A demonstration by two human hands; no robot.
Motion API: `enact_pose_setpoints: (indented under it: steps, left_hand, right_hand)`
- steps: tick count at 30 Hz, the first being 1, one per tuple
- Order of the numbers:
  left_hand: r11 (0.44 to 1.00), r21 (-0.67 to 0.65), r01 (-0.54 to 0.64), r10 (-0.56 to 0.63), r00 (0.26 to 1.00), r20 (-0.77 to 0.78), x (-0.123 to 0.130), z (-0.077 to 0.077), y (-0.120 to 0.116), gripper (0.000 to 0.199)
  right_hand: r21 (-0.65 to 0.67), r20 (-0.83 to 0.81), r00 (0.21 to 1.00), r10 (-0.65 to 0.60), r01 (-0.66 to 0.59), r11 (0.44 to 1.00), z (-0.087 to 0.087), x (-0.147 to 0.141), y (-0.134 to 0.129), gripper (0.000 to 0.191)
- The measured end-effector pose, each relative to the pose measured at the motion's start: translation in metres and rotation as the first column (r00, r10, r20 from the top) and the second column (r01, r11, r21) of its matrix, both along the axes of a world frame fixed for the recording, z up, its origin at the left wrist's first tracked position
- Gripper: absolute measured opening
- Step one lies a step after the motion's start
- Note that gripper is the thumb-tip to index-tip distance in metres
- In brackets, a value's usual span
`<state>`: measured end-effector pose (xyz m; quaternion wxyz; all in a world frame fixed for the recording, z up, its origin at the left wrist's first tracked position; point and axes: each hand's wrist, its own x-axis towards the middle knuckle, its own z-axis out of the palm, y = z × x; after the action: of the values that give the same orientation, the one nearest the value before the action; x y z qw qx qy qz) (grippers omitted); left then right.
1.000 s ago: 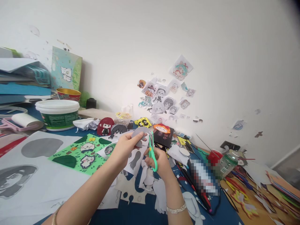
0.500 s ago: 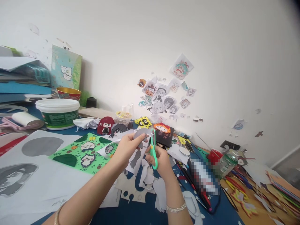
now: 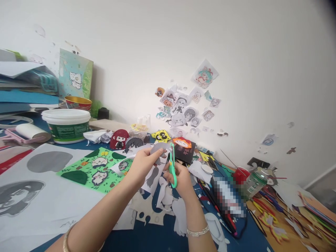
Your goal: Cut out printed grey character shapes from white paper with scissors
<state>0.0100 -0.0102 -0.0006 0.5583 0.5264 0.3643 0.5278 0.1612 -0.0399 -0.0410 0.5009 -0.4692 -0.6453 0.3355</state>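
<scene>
Nearest: two forearms, one gold-toned bangle [image 3: 65,240] on the left wrist, a beaded bracelet [image 3: 198,232] on the right, over a blue tablecloth [image 3: 147,241]. One large white sheet [image 3: 52,203] at left, two grey prints on it: one plain blob, one head drawing. Several pale paper scraps [image 3: 151,211] under and between the arms, too overlapped to count. Right hand [image 3: 182,180] grasping one pair of green scissors [image 3: 172,168], fingers at the handles, blades pointing up and away; blade gap too small to tell. Left hand [image 3: 141,166] pinching one grey paper piece [image 3: 159,147] under the thumb, above the table, just beside the blades; contact with them unclear. One green card [image 3: 88,164] lies left of the left hand, two white characters on it. Beyond the hands: two dolls' head cutouts, one red-haired [image 3: 119,139], one dark-haired [image 3: 134,143]; one yellow card [image 3: 160,135]; one black booklet [image 3: 185,154] with one orange cutout [image 3: 182,142] on top. Left: one white-lidded tub [image 3: 66,126], one red bowl [image 3: 78,103] behind it. Right: one clear jar [image 3: 254,183], one red cup [image 3: 239,175] next to it. Farthest: one white wall [image 3: 249,59], over ten paper pictures stuck on, one diamond-set print [image 3: 205,75] highest of the middle cluster.
</scene>
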Motion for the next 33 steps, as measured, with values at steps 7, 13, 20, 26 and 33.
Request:
enact_pose_setpoints:
  steps: [7, 13, 20, 26, 33]
  left_hand:
    - [1.0, 0.002, -0.01, 0.01, 1.0, -0.002, -0.001, 0.0, 0.0, 0.031]
    - [0.999, 0.014, -0.029, 0.029, 1.0, -0.007, -0.002, 0.0, 0.001, 0.032]
    - [0.998, -0.005, -0.058, 0.058, 0.998, 0.012, -0.005, -0.005, 0.008, 0.037]
    - [0.996, 0.02, -0.082, 0.081, 0.996, 0.043, -0.009, -0.002, 0.007, 0.034]
    - [0.998, -0.056, 0.009, -0.002, 0.992, 0.126, -0.009, 0.002, 0.005, 0.028]
  right_hand:
    - [-0.033, -0.025, 1.0, -0.005, 0.004, 0.999, 0.003, -0.003, -0.002, 0.037]
    - [-0.039, 0.03, 0.999, 0.013, -0.012, 0.999, 0.003, -0.001, -0.002, 0.036]
    - [-0.047, 0.076, 0.997, 0.009, -0.006, 0.999, 0.006, -0.002, -0.003, 0.034]
    - [-0.075, 0.083, 0.992, 0.096, -0.09, 0.993, 0.007, 0.004, -0.007, 0.027]
    - [0.114, -0.099, 0.988, -0.116, 0.127, 0.985, 0.005, 0.004, -0.001, 0.02]
